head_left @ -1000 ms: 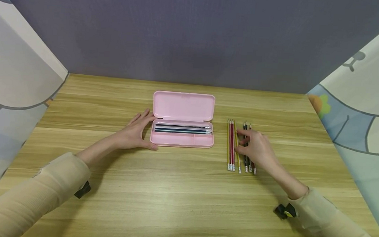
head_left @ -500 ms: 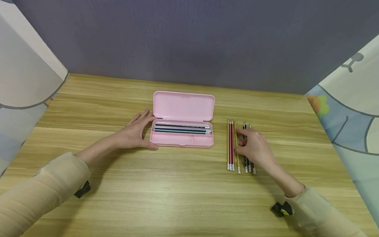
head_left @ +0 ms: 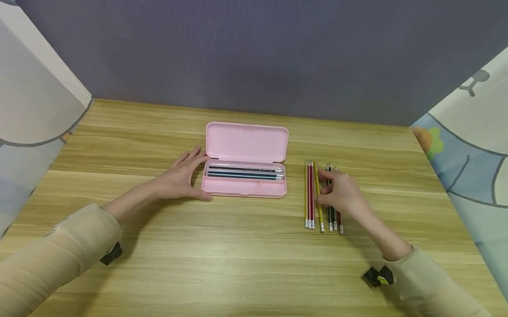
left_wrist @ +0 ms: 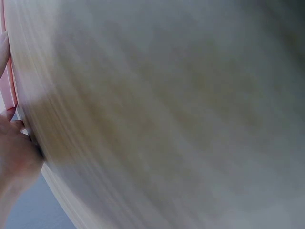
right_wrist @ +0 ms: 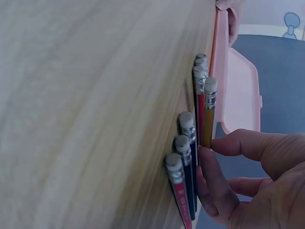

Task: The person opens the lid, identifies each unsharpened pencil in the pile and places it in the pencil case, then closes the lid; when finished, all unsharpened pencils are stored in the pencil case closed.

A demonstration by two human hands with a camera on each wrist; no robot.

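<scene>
A pink pencil case (head_left: 232, 188) lies with its lid (head_left: 246, 142) folded back. Several dark pencils (head_left: 244, 175) fill its rear compartment. My left hand (head_left: 176, 178) spans the case's left end, thumb at the front corner and fingers at the back one. The left wrist view catches only part of that hand (left_wrist: 18, 155). Between thumb and index finger my right hand (head_left: 344, 196) pinches a yellow pencil (right_wrist: 208, 125), its eraser end toward me. Left of it lie red pencils (head_left: 311, 202) and another yellow pencil (head_left: 306, 196).
Under and beside my right hand lie black pencils (head_left: 331, 219) and a dark red pencil (right_wrist: 179, 198), partly hidden. A wooden tabletop (head_left: 229, 265) holds everything. A dark panel (head_left: 253, 45) stands behind it, with cartoon-printed panels (head_left: 498, 141) at both sides.
</scene>
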